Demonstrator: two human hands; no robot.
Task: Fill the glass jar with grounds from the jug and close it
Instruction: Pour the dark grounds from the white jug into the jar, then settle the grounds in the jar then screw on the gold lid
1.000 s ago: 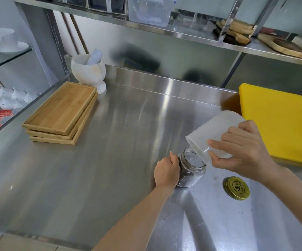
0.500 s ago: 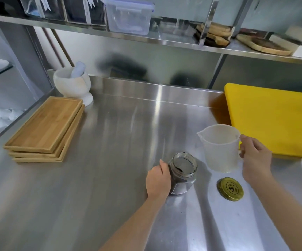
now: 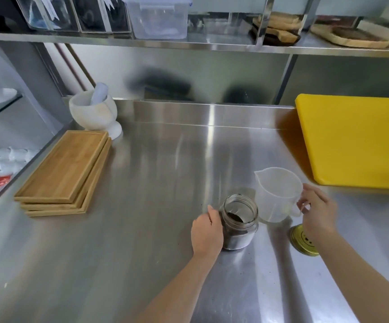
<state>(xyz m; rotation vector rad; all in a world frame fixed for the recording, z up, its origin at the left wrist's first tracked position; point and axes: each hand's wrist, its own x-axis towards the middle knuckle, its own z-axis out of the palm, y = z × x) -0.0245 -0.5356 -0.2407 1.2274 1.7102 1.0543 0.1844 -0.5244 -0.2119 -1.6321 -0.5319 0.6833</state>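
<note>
The glass jar [image 3: 240,223] stands open on the steel counter [image 3: 142,229], with dark grounds in its lower part. My left hand [image 3: 207,233] grips the jar's left side. Just right of it the translucent white plastic jug [image 3: 277,194] stands upright on the counter, spout to the left, and looks empty. My right hand [image 3: 317,210] is at the jug's handle, thumb and fingers lightly closed on it. The gold lid [image 3: 303,241] lies flat on the counter below that hand, partly hidden by my wrist.
A yellow cutting board [image 3: 356,141] lies at the back right. Stacked wooden trays [image 3: 65,171] sit at the left, with a white mortar and pestle [image 3: 93,113] behind them. A steel shelf [image 3: 188,45] with containers runs overhead. Cups sit on side shelves at far left.
The jug went from tilted over the jar's mouth to upright, then down onto the counter right of the jar. My left hand has kept its hold on the jar.
</note>
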